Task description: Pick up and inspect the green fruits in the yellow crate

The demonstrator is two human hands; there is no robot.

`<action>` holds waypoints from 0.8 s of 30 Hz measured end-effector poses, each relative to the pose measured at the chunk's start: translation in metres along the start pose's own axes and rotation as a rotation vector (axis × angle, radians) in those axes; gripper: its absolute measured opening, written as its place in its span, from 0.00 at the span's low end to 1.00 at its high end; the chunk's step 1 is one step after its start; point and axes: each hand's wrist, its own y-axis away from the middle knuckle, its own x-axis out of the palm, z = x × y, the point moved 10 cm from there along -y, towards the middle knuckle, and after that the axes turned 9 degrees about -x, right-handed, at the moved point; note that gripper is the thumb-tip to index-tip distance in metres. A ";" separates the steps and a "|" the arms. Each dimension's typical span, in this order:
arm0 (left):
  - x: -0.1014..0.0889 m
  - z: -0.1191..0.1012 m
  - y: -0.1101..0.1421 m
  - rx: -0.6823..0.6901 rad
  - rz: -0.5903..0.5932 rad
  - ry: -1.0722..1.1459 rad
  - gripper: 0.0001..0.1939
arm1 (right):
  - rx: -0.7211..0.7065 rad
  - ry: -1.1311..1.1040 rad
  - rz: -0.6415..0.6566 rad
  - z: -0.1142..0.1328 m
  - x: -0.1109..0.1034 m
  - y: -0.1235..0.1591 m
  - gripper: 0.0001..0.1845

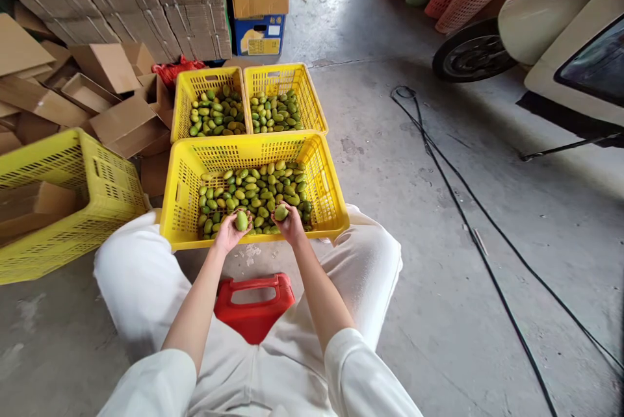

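My left hand [233, 232] holds a small green mango [241, 221] in its curled fingers. In my right hand [291, 223] sits another green mango [281, 212], gripped by the fingertips. Both hands are over the near edge of a large yellow plastic crate [253, 243]. Many green and yellowish mangoes [253, 189] are spread across its bottom. Beyond it stand two smaller-looking yellow crates, the left one [183, 105] and the right one [314, 102], each with similar fruit inside.
A red plastic stool [253, 319] shows between my knees. On the left are a yellow crate [114, 176] holding cardboard and a heap of cardboard boxes [127, 121]. Stacked cartons [260, 34] stand behind. A black cable [468, 222] and a parked vehicle [560, 47] are on the right.
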 end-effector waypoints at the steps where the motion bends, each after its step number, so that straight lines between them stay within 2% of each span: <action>1: 0.000 0.001 0.000 -0.001 0.001 -0.015 0.09 | 0.010 -0.008 0.003 -0.001 0.001 0.000 0.21; 7: 0.005 0.001 -0.001 0.021 0.058 -0.092 0.16 | 0.000 -0.002 0.017 -0.001 0.006 0.004 0.22; 10: 0.009 -0.001 0.000 0.036 0.094 -0.093 0.14 | -0.011 0.011 -0.004 -0.001 0.002 0.005 0.27; 14: 0.010 0.000 -0.001 0.008 0.078 -0.081 0.08 | -0.022 0.012 0.007 0.000 0.002 0.004 0.32; 20: 0.004 -0.002 -0.003 0.011 0.033 -0.034 0.07 | 0.021 -0.039 0.049 0.000 0.008 0.003 0.22; 24: -0.005 -0.002 -0.001 0.009 -0.028 0.020 0.10 | 0.029 -0.075 0.053 -0.002 0.009 0.005 0.21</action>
